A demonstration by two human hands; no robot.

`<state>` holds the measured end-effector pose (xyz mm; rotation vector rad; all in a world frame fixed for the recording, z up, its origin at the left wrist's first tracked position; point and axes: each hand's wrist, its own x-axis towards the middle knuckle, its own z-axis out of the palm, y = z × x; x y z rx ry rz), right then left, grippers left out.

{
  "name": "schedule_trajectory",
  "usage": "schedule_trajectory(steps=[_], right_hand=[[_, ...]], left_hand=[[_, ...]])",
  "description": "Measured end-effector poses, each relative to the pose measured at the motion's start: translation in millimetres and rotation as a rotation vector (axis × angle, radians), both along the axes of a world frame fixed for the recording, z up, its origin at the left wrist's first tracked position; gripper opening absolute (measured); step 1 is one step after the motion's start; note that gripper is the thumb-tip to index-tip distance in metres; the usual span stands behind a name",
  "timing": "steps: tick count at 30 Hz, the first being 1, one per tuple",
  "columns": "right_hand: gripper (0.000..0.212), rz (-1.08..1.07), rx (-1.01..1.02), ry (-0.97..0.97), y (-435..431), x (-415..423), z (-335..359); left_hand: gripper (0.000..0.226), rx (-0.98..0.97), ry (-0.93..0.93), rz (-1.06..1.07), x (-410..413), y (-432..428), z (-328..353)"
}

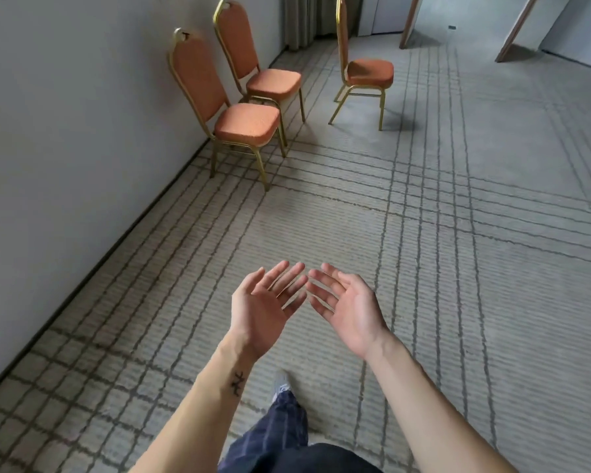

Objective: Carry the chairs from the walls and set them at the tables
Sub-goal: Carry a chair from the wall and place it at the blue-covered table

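My left hand and right hand are held palm-up, fingers extended, gripping nothing. Three chairs: two against the wall, near chair, far chair; one freestanding on the carpet.

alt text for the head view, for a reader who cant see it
The left hand and right hand are held out open, palms up, empty, above a grey lined carpet. Ahead, a nearer chair and farther chair, orange with gold frames, stand along the wall; a third chair stands apart.

Chairs with orange cloth pads, glossy gold metal frames, rough woven carpet
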<state>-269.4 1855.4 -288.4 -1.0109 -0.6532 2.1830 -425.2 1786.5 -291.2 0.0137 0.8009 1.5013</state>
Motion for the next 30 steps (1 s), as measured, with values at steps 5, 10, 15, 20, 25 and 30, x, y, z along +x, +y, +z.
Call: schedule_trajectory(steps=[5,10,15,20,25,30], right_hand=[[0.038,-0.026,0.019,-0.015,110,-75,20],[0.039,-0.055,-0.004,0.006,219,-154,28],[0.038,0.017,-0.014,0.005,337,-242,10],[0.038,0.102,-0.059,0.037,461,-333,-3],[0.037,0.231,-0.037,0.041,557,-432,10],[0.037,0.309,-0.031,0.036,633,-533,14]], left_hand=[[0.048,-0.005,0.074,-0.046,-79,115,16],[0.049,0.017,0.101,-0.019,-156,221,30],[0.051,-0.029,0.081,0.072,-231,330,2],[0.049,-0.056,0.085,0.189,-313,437,-4],[0.046,-0.059,0.097,0.328,-405,513,13],[0.046,-0.08,0.112,0.402,-506,583,16]])
